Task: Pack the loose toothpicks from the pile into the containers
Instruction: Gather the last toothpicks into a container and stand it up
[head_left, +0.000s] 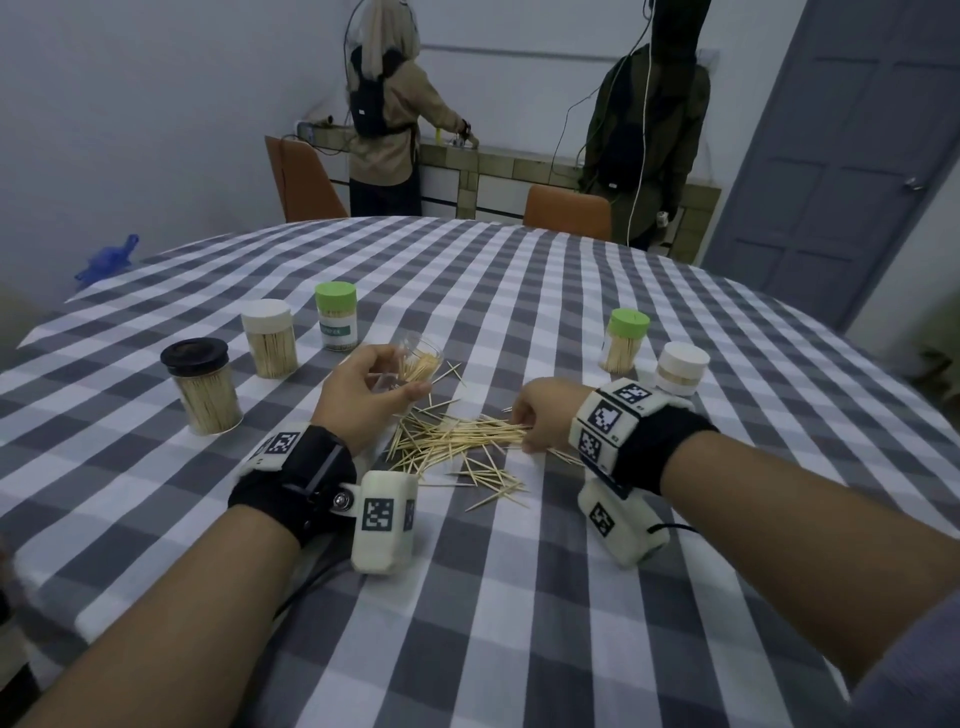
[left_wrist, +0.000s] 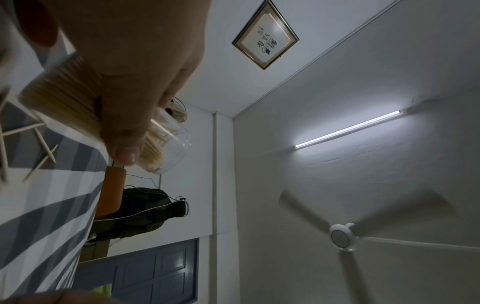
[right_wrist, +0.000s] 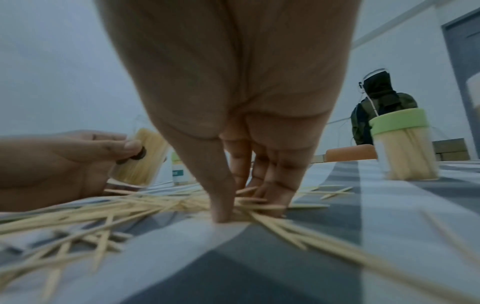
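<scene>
Left hand (head_left: 366, 397) grips my tilted clear container (head_left: 415, 358) — right hand (head_left: 540, 415) pinches toothpicks (head_left: 457, 441) on the counter (head_left: 519, 291).

In the head view the right hand (head_left: 540, 415) covered its own fingertips and the near end of the pile of loose pale wooden toothpicks (head_left: 457, 441), so the grip could not be read there. The left hand (head_left: 363, 400) hid much of the clear plastic open container (head_left: 421, 358) it held, tilted. The small white-capped jar (head_left: 681, 370) stood partly behind the right wrist band. In the left wrist view, toothpicks on the grey-and-white checked bench (left_wrist: 46, 216) were blurred and cut by the left edge. In the right wrist view, the nearest toothpicks were smeared, and a jar at the right edge was cut off.
</scene>
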